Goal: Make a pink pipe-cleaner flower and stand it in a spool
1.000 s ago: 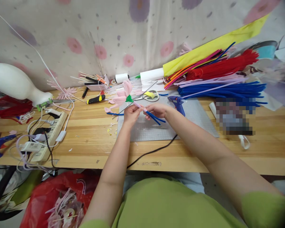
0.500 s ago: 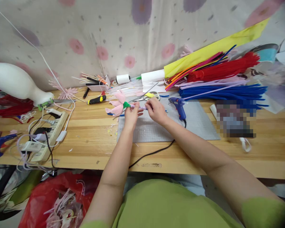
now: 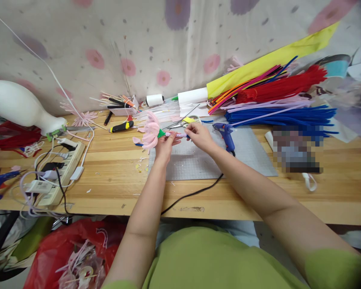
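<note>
A pink flower (image 3: 150,133) with fuzzy petals and a green base lies sideways, its head pointing left. Its stem (image 3: 182,135) is wrapped in lilac and pink, with a dark blue bit near the right end. My left hand (image 3: 165,145) is closed around the stem just below the green base. At the stem's other end, my right hand (image 3: 197,135) pinches with thumb and fingers; the tip is hidden there. Both hands are above the grey cutting mat (image 3: 186,168). Just behind them lie scissors (image 3: 191,120) with a yellow piece on them.
A blue glue gun (image 3: 227,136) stands on the mat, its black cord (image 3: 192,195) running to the table's front edge. Blue pipe cleaners (image 3: 279,116) and red ones (image 3: 285,86) are heaped at right. A power strip (image 3: 63,172) and a yellow-black cutter (image 3: 122,127) are at left.
The flower has turned about its stem, so its petals now face differently and look fuller. A dark blue bit now shows by my right fingers. Both hands stay in nearly the same place.
</note>
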`<state>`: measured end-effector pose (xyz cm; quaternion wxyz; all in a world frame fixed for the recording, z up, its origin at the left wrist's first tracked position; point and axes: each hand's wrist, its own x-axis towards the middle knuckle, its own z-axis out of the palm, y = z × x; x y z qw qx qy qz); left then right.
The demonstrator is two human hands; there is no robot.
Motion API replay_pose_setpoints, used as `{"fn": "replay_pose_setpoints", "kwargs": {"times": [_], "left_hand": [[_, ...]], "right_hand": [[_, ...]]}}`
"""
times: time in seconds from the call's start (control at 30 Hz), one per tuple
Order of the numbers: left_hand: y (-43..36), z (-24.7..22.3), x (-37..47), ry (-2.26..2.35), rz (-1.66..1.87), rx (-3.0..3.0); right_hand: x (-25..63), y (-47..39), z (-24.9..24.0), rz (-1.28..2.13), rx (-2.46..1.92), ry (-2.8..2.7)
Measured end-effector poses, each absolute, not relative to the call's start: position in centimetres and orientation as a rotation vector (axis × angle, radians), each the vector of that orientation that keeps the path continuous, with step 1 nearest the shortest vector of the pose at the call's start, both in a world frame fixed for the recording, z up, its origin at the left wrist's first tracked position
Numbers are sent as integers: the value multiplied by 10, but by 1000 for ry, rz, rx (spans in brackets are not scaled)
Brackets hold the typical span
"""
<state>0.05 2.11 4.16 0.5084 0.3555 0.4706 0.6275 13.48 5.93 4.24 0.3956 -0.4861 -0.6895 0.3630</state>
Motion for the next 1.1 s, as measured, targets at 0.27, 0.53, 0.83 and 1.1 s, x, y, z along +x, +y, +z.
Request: {"fn": "replay_pose_setpoints", "kwargs": {"times": [0.27,0.53,0.83,1.1], "left_hand": [[20,37,-13,1085,1501,1068],[23,40,-29,965,1284,1257],[25,58,-50,921,1093,1341],[21,38,-12,1174,1503,748]], "right_hand": [[134,58,60,1624,-1282,-1353],[142,70,52,2289,-1128,-1376],[135,59,45,2566,-605,-1410],[124,53,47,743,-1197,-2032]]}}
